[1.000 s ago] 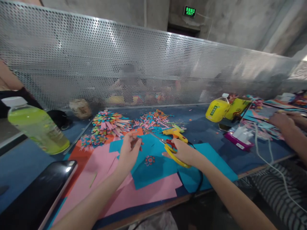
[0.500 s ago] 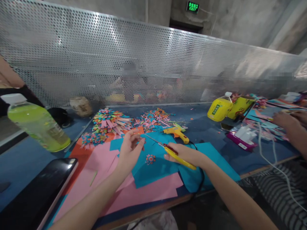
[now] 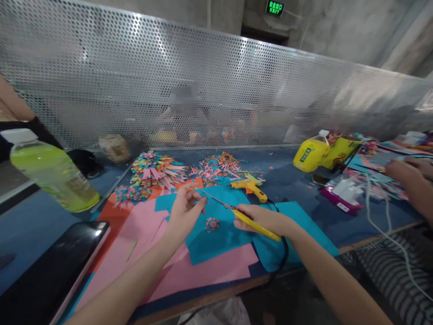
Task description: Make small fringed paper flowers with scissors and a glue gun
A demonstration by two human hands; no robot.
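Note:
My right hand [image 3: 259, 218] is wrapped round the yellow handles of a pair of scissors [image 3: 252, 222], whose narrow blades point left toward my other hand. The fingers of my left hand [image 3: 186, 205] are curled and pinched close to the scissor tips; anything between them is too small to make out. Under both hands lies a sheet of blue paper [image 3: 209, 248]. A small paper flower [image 3: 212, 224] in orange, pink and blue rests on that sheet. Pink paper [image 3: 118, 257] spreads out beneath and to the left.
Behind the blue sheet lie a yellow glue gun [image 3: 250, 187], paper scraps [image 3: 219, 169] and a heap of fringed paper strips [image 3: 155, 169]. At left are a green drink bottle [image 3: 50, 171] and a black phone [image 3: 57, 271]. A purple tissue pack [image 3: 341, 196] sits near a co-worker's hands [image 3: 402, 174].
The scissors and my right hand have shifted slightly to the right. My left hand stays almost in place, still pinched. The flower has not moved.

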